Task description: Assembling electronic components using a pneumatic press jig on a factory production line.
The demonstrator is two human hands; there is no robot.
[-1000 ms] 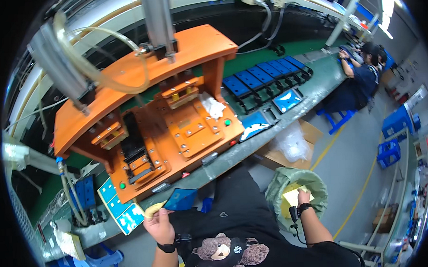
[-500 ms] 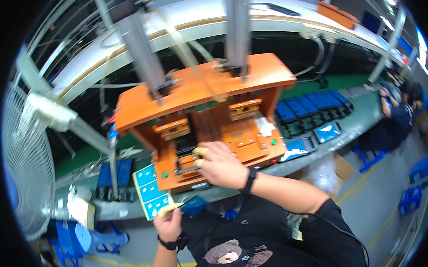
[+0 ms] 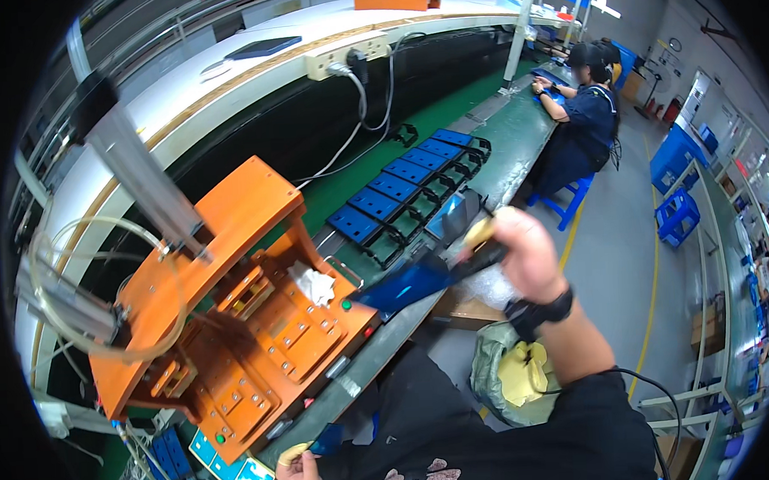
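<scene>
My right hand [image 3: 529, 255], with yellow finger covers, is raised to the right of the orange press fixture [image 3: 222, 264]. Its fingers are closed on a blue-and-black panel [image 3: 416, 281], smeared by motion; where it ends against the parts behind is hard to tell. Low in front of my body, my left hand [image 3: 300, 477] pinches a small dark-blue sheet [image 3: 329, 438]. Beside that hand lies a light-blue backing sheet [image 3: 245, 479] with white patches. Bare orange nests with small metal studs show in the fixture, and a crumpled white cloth [image 3: 312, 283] rests on it.
Blue panels in black frames [image 3: 391, 186] stand in a row along the green bench. A power strip [image 3: 348, 55] is fixed to the shelf edge. A sack with yellow scraps [image 3: 519, 376] sits by my right arm. Farther right, a co-worker [image 3: 580, 111] sits at the bench.
The view has swung right. My right hand has left the fixture and moved right with the panel; the black part in the fixture's left nest is gone. My left hand still holds the blue sheet.
</scene>
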